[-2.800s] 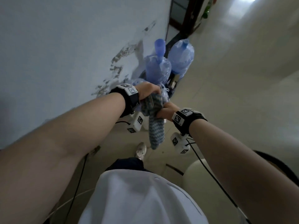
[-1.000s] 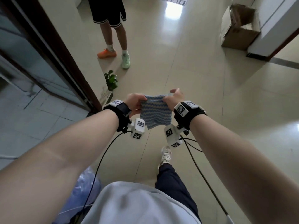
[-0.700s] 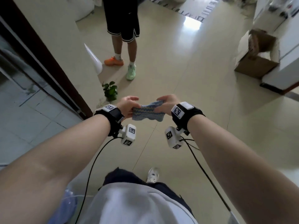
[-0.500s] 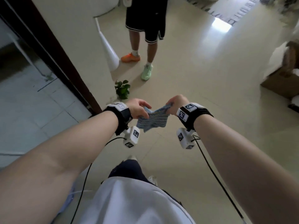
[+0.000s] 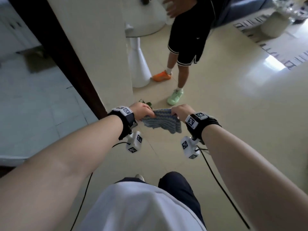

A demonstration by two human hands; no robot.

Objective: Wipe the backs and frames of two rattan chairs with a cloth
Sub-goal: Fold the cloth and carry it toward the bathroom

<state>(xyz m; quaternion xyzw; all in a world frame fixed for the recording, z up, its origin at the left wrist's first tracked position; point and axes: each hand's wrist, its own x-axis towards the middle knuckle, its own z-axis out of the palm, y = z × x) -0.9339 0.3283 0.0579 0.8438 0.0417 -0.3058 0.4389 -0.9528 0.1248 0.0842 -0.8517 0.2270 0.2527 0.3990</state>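
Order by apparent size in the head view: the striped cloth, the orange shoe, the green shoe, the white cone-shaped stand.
1. white cone-shaped stand
2. striped cloth
3. orange shoe and green shoe: they look alike, so no ranking between them.

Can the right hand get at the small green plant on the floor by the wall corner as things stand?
Probably not at once: the right hand grips the blue-and-white striped knitted cloth together with the left hand, and the small green plant sits low on the floor beyond them, mostly hidden.
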